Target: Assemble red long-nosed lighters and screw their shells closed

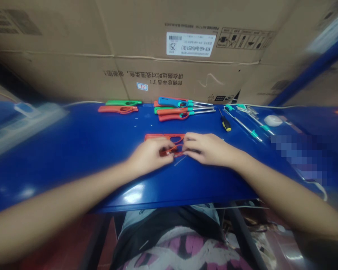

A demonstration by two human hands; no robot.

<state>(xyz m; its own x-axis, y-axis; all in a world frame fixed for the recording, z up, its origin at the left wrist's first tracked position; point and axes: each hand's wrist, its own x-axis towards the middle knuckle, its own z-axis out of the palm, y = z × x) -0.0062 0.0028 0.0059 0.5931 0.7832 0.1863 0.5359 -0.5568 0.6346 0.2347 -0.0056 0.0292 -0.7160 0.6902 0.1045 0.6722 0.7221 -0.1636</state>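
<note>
My left hand [153, 153] and my right hand [204, 148] meet over the blue table, fingers closed around an orange lighter casing [169, 151]. The left one grips its left part, while the right one pinches the other end. Just behind them lies another orange casing half [157, 136], partly covered by my fingers. A thin metal piece [180, 160] shows below my fingertips. What small parts sit between the fingers is hidden.
Several long-nosed lighters [174, 114] lie behind my hands. Left of them are a green casing [121, 102] and a red casing [115, 109]. A screwdriver [226, 123] and metal lighter tubes [243, 125] lie to the right. A cardboard wall [141, 30] stands behind.
</note>
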